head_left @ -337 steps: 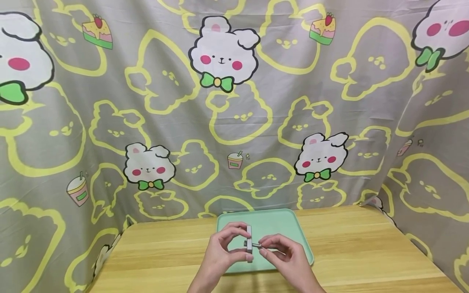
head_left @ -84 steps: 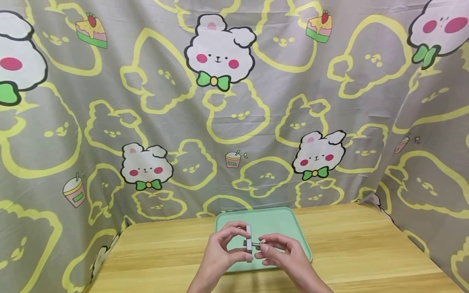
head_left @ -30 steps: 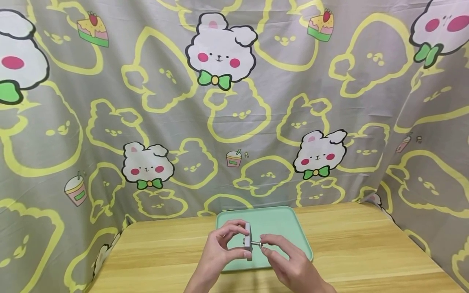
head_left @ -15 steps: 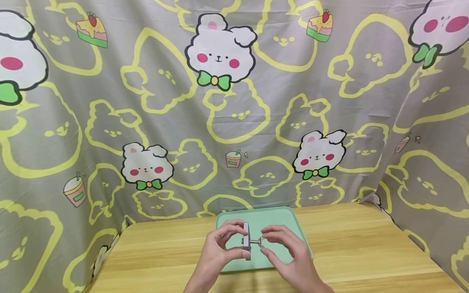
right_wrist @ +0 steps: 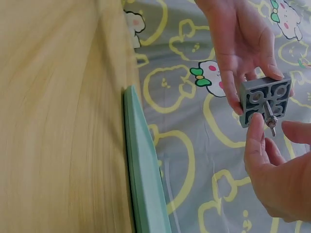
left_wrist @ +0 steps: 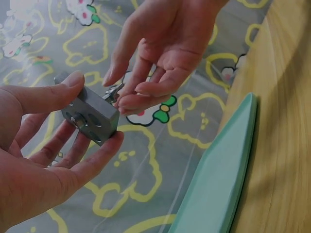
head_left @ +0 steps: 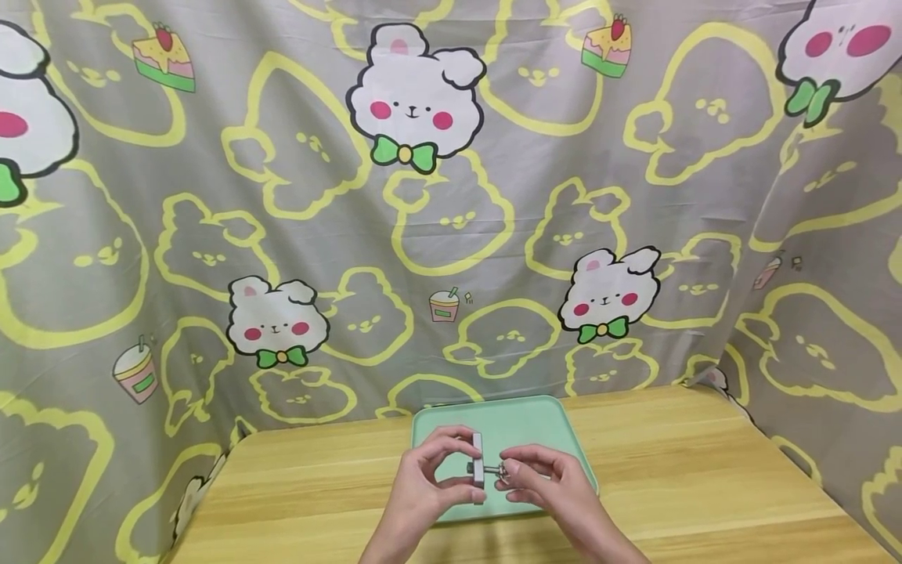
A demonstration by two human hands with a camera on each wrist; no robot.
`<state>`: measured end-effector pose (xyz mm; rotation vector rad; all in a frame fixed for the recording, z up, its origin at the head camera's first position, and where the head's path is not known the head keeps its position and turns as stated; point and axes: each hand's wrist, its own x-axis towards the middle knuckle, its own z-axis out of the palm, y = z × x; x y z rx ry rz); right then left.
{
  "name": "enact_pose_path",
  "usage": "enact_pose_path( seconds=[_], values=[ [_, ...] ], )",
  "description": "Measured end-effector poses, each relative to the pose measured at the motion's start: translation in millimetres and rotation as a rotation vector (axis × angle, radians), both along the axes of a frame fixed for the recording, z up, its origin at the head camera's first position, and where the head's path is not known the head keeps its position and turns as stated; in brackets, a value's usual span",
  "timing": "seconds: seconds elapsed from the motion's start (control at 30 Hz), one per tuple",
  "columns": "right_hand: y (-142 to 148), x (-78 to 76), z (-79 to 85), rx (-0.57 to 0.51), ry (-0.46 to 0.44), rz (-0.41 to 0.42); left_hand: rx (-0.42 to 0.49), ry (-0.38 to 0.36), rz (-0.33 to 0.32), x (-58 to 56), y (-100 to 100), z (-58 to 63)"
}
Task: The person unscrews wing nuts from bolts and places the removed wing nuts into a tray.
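Upright over the tray, a small grey square block [head_left: 478, 462] is gripped at its edges by my left hand [head_left: 423, 478], thumb below and fingers above. A metal bolt [head_left: 491, 470] passes through its middle, its head on the left face. In the right wrist view, holes [right_wrist: 257, 97] show near the block's corners. At the bolt's free end sits what looks like a wing nut [left_wrist: 112, 92]. My right hand [head_left: 553, 482] has thumb and fingers loosely on either side of that nut; the right wrist view shows small gaps, and contact is hard to tell.
Beneath the hands, a mint-green tray [head_left: 543, 415] lies on the wooden table [head_left: 669, 470]. A grey curtain [head_left: 451, 235] with cartoon bears and yellow outlines hangs behind and along both sides.
Earlier, my right fingers pinched the bolt's end. Half a second ago they stood wider apart; now thumb and index have drawn closer around the nut. The left hand keeps holding the block.
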<state>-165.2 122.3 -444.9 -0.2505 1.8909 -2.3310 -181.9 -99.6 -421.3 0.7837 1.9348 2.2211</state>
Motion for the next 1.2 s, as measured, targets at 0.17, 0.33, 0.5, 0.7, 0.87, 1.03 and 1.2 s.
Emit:
enact_pose_path(
  seconds=[0.17,0.33,0.5,0.7,0.87,1.03,1.2],
  values=[
    [0,-0.5,-0.1,-0.017,-0.035,0.021,0.002,-0.005,-0.012,0.5,2,-1.2],
    [2,0.4,0.5,-0.018,-0.049,0.027,-0.006,-0.005,-0.021,1.0,3,-1.8],
    [3,0.8,0.6,-0.007,-0.028,0.042,-0.006,-0.002,-0.029,0.6,3,-2.5],
    [2,-0.1,-0.8,0.056,0.080,0.029,-0.005,0.003,-0.023,0.1,3,-3.0],
    [0,0.1,-2.7,0.099,0.206,0.017,0.006,0.000,-0.018,0.2,0,-1.8],
    [-5,2.4,-5.9,0.171,0.424,-0.041,0.006,-0.019,-0.013,0.1,-2,0.4],
    [-10,1.8,-11.7,0.321,0.737,-0.171,0.007,-0.036,0.000,-0.4,-4,1.7]
  ],
)
